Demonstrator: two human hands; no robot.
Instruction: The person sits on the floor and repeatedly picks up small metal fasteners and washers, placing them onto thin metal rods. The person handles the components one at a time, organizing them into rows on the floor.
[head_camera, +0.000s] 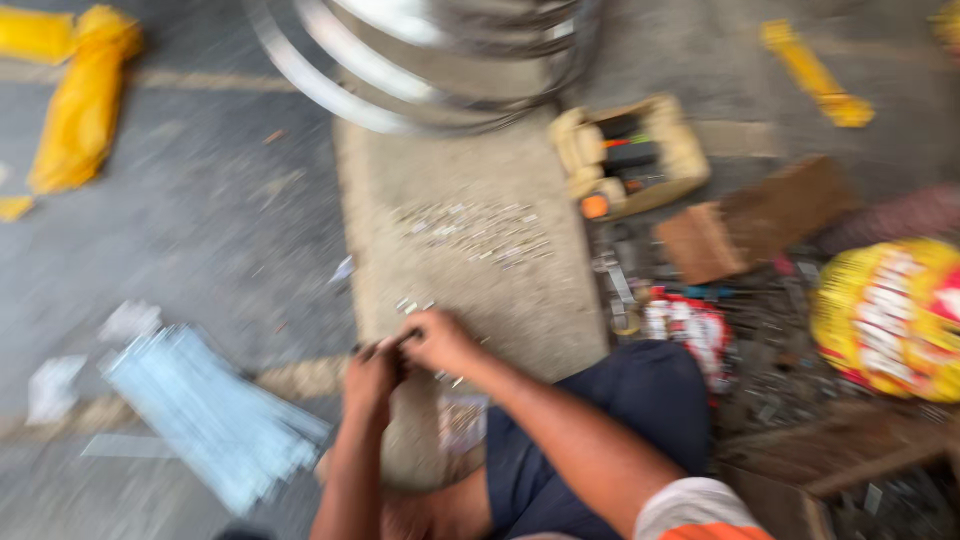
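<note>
The picture is motion-blurred. My left hand (370, 380) and my right hand (440, 342) meet over a grey mat (520, 300) on the floor, fingers pinched together on a small dark piece (400, 342) between them; its kind is too blurred to tell. Several small shiny metal bits (470, 232) lie scattered on the mat beyond my hands. A few more lie just past my fingertips. My knee in dark blue trousers (620, 400) is to the right.
A bundle of pale blue-white strips (210, 420) lies left. Shiny metal rims (420, 60) stand at the top. A beige box of tools (630, 155), wooden blocks (740, 225), a yellow-red bag (890, 315) and cluttered parts sit right. Yellow wrapped bundles (80, 100) lie far left.
</note>
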